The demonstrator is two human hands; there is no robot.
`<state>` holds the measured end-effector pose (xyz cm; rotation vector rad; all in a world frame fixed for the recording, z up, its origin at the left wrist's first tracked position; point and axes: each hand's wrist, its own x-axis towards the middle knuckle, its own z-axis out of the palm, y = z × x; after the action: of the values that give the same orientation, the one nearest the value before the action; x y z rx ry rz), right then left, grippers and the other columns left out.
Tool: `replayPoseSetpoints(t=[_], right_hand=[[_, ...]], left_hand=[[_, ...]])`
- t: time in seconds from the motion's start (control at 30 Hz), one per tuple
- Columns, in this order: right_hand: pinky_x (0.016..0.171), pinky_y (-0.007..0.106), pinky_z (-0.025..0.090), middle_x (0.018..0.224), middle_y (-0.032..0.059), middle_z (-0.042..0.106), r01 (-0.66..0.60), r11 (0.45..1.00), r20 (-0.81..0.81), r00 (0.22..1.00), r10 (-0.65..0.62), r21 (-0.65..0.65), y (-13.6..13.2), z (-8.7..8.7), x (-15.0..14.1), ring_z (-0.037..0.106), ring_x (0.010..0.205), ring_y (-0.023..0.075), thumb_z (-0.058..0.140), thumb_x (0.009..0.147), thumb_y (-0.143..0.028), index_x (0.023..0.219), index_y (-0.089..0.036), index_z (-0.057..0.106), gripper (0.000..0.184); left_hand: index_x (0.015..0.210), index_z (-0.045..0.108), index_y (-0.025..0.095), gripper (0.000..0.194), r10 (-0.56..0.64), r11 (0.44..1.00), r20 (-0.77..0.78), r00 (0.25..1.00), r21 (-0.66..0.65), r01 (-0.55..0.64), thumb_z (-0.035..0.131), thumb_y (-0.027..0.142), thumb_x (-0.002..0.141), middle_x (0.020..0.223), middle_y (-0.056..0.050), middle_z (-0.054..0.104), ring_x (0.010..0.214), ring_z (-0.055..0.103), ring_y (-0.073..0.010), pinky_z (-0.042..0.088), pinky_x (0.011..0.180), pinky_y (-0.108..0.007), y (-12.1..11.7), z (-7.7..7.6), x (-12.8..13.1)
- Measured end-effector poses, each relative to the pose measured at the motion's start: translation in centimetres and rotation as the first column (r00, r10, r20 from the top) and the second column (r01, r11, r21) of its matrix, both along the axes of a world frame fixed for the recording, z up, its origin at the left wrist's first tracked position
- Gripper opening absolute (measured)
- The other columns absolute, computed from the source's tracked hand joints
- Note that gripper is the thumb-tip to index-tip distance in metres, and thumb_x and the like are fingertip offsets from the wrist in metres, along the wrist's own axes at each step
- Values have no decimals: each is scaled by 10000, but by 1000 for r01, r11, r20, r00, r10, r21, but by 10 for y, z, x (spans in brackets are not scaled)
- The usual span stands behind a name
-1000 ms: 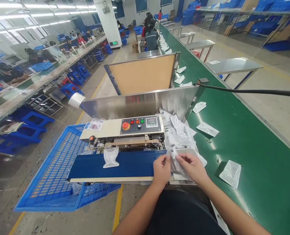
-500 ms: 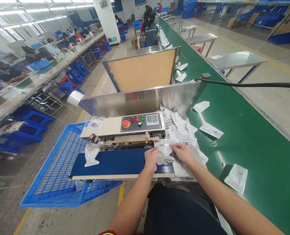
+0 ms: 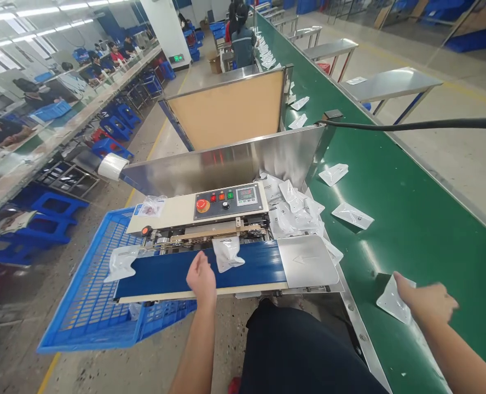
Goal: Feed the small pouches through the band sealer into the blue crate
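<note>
My left hand [image 3: 202, 279] hovers open over the dark blue belt [image 3: 173, 273] of a sealing machine [image 3: 226, 197], holding nothing. Just right of it a clear plastic pouch [image 3: 227, 253] rides the belt with its top in the sealing jaws. Another sealed pouch [image 3: 122, 262] hangs off the belt's left end above a blue basket [image 3: 87, 312]. My right hand [image 3: 427, 301] is stretched out to the right, fingertips on a clear pouch [image 3: 391, 300] that lies on the green conveyor [image 3: 423, 230].
A heap of unsealed pouches [image 3: 296, 213] sits beside the steel feed plate [image 3: 306, 261]. Two loose pouches [image 3: 352, 214] lie farther up the conveyor. A black cable [image 3: 411, 126] crosses above it. A steel guard [image 3: 226, 164] stands behind the machine. Other people work at benches to the left and ahead.
Both hands let go of the pouch, which has moved left along the belt. My right hand swung right onto a pouch on the conveyor. The earlier sealed pouch reached the belt's left end.
</note>
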<state>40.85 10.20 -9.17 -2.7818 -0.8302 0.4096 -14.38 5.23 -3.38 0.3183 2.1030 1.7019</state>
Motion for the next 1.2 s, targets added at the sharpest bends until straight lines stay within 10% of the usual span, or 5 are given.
replayPoseSetpoints(t=[0.13, 0.4, 0.6, 0.73, 1.2], right_hand=[[720, 468, 451, 847, 250, 709, 67, 969, -243, 962, -126, -236, -11, -18, 29, 746, 900, 411, 775, 796, -320, 858, -223, 790, 116], [757, 381, 466, 748, 81, 676, -188, 865, -188, 934, 304, 465, 19, 71, -77, 611, 727, 256, 657, 886, -561, 940, -222, 685, 344], [699, 331, 511, 788, 51, 679, -388, 581, -432, 408, 804, 716, 7, 115, -179, 582, 681, 192, 756, 846, -720, 829, -229, 708, 494], [717, 355, 582, 853, 46, 717, -210, 717, -704, 148, 695, 664, -2, 110, -207, 670, 728, 211, 789, 810, -744, 1110, -227, 759, 598], [530, 273, 442, 590, 15, 636, -323, 882, -840, 315, 441, 342, 72, 60, -257, 524, 499, 129, 881, 733, -615, 739, -197, 664, 470]], left_hand=[[1164, 827, 148, 411, -26, 1000, -92, 995, 1, 26, 749, 480, 935, 1098, -136, 825, 996, 792, -284, 646, 892, -403, -16, 13, 16], [1126, 853, 208, 324, -682, 725, -100, 725, 38, 688, 777, 467, 947, 1244, -165, 797, 1194, 718, -342, 557, 1098, -467, 4, 40, 144], [1194, 838, 202, 372, -841, 517, -115, 529, 118, 848, 675, 485, 1015, 1213, -139, 807, 1101, 718, -327, 544, 1024, -387, 25, 47, 196], [829, 795, 198, 497, -796, 598, -79, 600, 55, 800, 553, 565, 1060, 772, -65, 724, 724, 592, -216, 474, 738, -289, 20, 39, 186], [528, 542, 211, 520, -484, 846, 315, 817, -70, 528, 767, 580, 818, 492, 56, 361, 499, 309, -109, 259, 513, -263, 62, -17, 125]])
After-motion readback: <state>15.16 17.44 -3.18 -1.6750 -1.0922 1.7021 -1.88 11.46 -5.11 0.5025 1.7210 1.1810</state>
